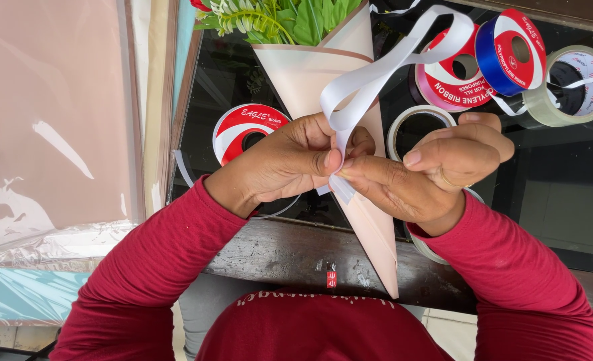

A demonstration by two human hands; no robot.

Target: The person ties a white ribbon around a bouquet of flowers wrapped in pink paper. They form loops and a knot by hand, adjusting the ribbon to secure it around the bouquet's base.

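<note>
1. While the paper cone (316, 73) lies with its point toward the person across the dark glass desk (557, 187), green leaves (283, 20) show at its far, open end.
2. The left hand (289, 164) is closed around the narrow part of the cone, thumb pressing a white ribbon (376, 73) against it.
3. The right hand (443, 170) pinches the same ribbon between thumb and forefinger, just where the hands meet.
4. The ribbon loops up from the pinch and runs off toward the spools: a red-and-white one (457, 73), a blue one (510, 47), and a tape roll (574, 83) beside them.
5. Another red-and-white spool (243, 130) sits left of the cone; pink wrapping sheets (49, 113) lie further left.
6. I judge a ribbon is being tied round the cone's neck; the next move calls for a steady pinch while the loop is drawn snug.
</note>
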